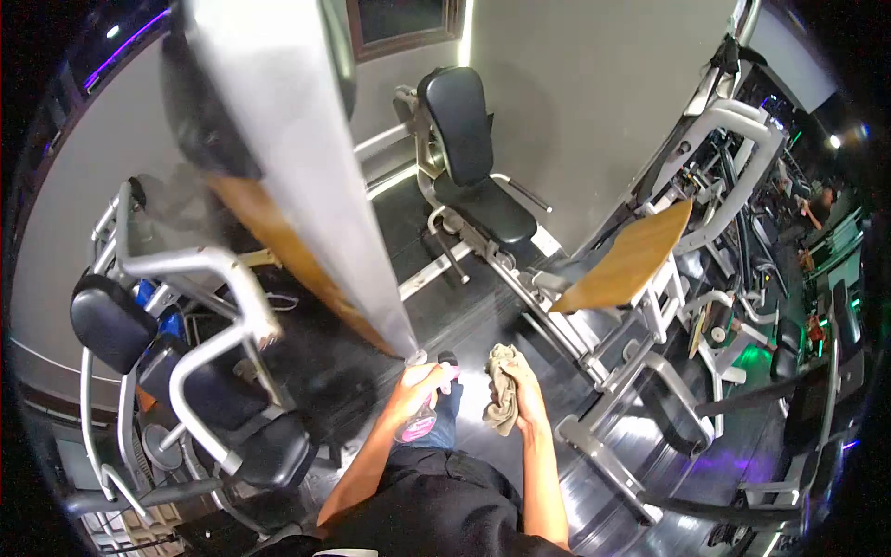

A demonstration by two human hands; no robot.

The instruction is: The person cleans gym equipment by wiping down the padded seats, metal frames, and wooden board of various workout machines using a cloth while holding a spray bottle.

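My left hand (424, 382) is closed round the neck of a clear spray bottle (418, 428) with a pink label. The bottle hangs in front of my body, its head partly hidden by my fingers. A crumpled tan cloth (502, 395) is gripped in my right hand (527, 395), a short way right of the bottle. Both hands are at waist height over the dark floor, apart from each other and from the machines. Closest ahead of my left hand is a tall silver machine post (306, 139), blurred.
Ahead stands a leg press machine with a black padded seat (487, 209) and a wooden footplate (631, 260). On the left is another machine with black pads (113, 323) and silver bars. More gym equipment and a person (819, 209) are at the far right.
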